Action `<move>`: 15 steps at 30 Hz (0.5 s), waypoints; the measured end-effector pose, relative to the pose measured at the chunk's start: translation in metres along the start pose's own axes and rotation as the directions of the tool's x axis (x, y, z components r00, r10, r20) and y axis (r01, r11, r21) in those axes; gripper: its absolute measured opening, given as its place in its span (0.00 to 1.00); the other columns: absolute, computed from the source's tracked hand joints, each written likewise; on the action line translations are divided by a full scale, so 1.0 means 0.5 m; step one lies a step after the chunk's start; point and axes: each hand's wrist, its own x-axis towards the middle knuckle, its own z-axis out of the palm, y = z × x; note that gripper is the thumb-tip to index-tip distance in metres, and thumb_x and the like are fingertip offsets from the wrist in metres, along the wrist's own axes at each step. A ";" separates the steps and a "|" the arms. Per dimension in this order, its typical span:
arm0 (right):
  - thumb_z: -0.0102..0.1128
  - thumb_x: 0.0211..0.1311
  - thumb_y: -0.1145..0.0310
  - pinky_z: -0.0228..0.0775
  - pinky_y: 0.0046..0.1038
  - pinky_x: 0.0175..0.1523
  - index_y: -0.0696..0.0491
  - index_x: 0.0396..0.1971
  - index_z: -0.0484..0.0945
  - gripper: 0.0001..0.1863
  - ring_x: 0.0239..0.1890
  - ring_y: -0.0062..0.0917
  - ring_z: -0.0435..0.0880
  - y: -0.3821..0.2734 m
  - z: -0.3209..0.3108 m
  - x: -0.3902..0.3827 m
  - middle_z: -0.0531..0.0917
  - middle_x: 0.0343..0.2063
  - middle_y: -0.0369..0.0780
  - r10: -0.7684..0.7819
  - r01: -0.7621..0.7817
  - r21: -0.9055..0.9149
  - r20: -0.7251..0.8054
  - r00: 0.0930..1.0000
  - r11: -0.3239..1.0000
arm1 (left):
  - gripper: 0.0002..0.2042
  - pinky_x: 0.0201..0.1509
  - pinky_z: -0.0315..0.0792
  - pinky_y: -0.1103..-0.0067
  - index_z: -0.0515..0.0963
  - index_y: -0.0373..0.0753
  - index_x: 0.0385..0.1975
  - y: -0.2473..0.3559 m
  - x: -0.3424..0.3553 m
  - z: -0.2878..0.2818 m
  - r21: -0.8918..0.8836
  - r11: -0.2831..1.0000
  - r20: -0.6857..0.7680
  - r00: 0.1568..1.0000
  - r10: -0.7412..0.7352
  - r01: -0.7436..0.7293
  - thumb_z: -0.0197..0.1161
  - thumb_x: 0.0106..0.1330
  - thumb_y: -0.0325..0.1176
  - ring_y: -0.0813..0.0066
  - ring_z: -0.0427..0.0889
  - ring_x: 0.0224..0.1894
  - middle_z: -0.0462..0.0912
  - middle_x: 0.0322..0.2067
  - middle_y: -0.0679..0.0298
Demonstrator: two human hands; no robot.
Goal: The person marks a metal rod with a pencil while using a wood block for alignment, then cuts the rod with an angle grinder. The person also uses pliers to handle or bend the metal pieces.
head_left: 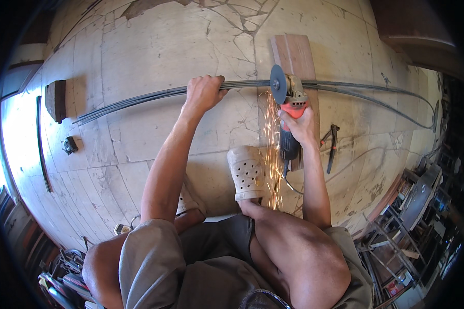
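Cracked floor (154, 56); wooden board (295, 51) lying under metal rods (134, 102). Left hand (204, 93): fingers clamped around rods, left of board. Right hand (301, 126): fingers wrapped around grinder (294, 109), disc (278, 85) at rods; sparks (271, 134) streaming beside pale shoe (247, 167).

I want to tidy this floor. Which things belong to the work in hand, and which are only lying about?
In the work:
grinder, throwing sparks
metal rods
wooden board under the rods

Seemingly just lying about:
orange-and-black tool
brown block
small black object
thin dark bar
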 end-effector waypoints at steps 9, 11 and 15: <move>0.70 0.51 0.74 0.72 0.23 0.20 0.60 0.41 0.71 0.19 0.21 0.19 0.79 0.020 -0.002 0.004 0.81 0.30 0.40 0.000 0.000 -0.039 0.001 1.000 0.999 | 0.12 0.36 0.74 0.62 0.81 0.41 0.30 -0.001 0.003 0.000 0.004 1.000 0.014 1.000 0.010 -0.010 0.66 0.57 0.44 0.53 0.83 0.32 0.83 0.24 0.55; 0.70 0.51 0.73 0.72 0.24 0.21 0.60 0.41 0.72 0.19 0.22 0.19 0.79 0.013 0.003 0.003 0.81 0.31 0.40 -0.020 0.019 -0.062 -0.013 1.000 0.998 | 0.12 0.36 0.74 0.62 0.81 0.41 0.30 -0.008 0.004 0.004 -0.002 1.000 0.002 1.000 0.022 -0.022 0.66 0.58 0.44 0.52 0.83 0.31 0.82 0.23 0.54; 0.72 0.49 0.70 0.74 0.24 0.26 0.58 0.39 0.74 0.19 0.23 0.19 0.80 0.023 0.000 0.009 0.82 0.31 0.39 -0.067 0.060 -0.154 -0.038 0.997 0.986 | 0.13 0.35 0.74 0.60 0.81 0.41 0.29 -0.018 0.006 0.019 -0.015 0.997 -0.058 0.995 0.078 -0.079 0.65 0.58 0.46 0.51 0.82 0.29 0.82 0.22 0.54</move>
